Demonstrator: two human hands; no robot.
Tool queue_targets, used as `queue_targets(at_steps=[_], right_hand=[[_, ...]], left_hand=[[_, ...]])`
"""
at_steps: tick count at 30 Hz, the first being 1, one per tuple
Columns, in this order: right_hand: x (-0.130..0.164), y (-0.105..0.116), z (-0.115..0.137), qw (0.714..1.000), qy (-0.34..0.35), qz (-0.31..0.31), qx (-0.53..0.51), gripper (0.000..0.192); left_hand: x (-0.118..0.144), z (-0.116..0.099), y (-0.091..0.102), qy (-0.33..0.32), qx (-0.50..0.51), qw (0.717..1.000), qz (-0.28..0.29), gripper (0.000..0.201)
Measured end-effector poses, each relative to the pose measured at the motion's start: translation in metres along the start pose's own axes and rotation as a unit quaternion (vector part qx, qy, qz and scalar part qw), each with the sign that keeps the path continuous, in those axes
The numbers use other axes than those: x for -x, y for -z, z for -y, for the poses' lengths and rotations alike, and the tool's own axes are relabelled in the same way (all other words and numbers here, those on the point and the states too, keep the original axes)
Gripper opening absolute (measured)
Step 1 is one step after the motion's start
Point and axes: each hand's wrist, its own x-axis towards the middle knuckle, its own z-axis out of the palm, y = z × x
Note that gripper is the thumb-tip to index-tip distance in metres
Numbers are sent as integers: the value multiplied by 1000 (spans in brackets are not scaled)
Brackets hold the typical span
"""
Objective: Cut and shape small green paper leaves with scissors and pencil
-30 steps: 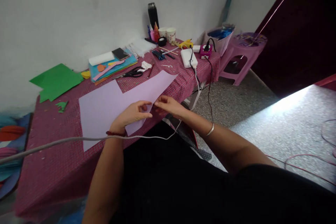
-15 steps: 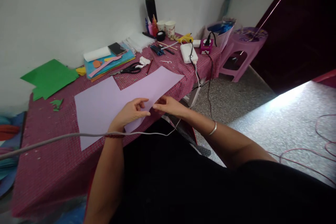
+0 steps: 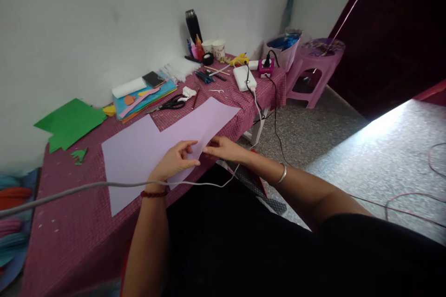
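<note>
Lilac paper [image 3: 130,158] lies across the table's front, with a notch in its back outline. Its right portion [image 3: 212,116] bends up near the table edge; whether this is a separate sheet I cannot tell. My right hand [image 3: 225,148], with a silver bangle on its forearm, pinches the front edge of that portion between thumb and fingers. Over the paper is my left hand [image 3: 176,160], wearing a beaded bracelet, its fingers loosely curled and the thumb apart from them. Black-handled scissors [image 3: 170,103] rest behind the paper, beside a crumpled white tissue [image 3: 188,93].
Green sheets [image 3: 73,123] and a stack of coloured sheets [image 3: 167,89] lie along the wall. A white power bank [image 3: 244,78] with cables sits at the right end. A grey cable [image 3: 101,185] crosses in front of my left wrist. A pink stool [image 3: 318,67] stands beyond the table.
The camera view has tilted, so the table appears slightly lower. Both hands keep nearly the same pose at the lilac paper.
</note>
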Motion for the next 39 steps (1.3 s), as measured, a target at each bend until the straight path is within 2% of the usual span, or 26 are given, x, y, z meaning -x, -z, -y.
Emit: queue_targets(at_steps=[19, 27, 39], right_hand=[[-2, 4, -9, 995, 66, 15, 68, 21], [-5, 4, -16, 993, 62, 29, 97, 28], [-9, 3, -19, 988, 68, 22, 138, 33]], left_hand=[[3, -4, 1, -4, 10, 1000, 0, 55], [5, -3, -7, -66, -88, 994, -27, 56], [4, 1, -7, -60, -83, 994, -28, 55]])
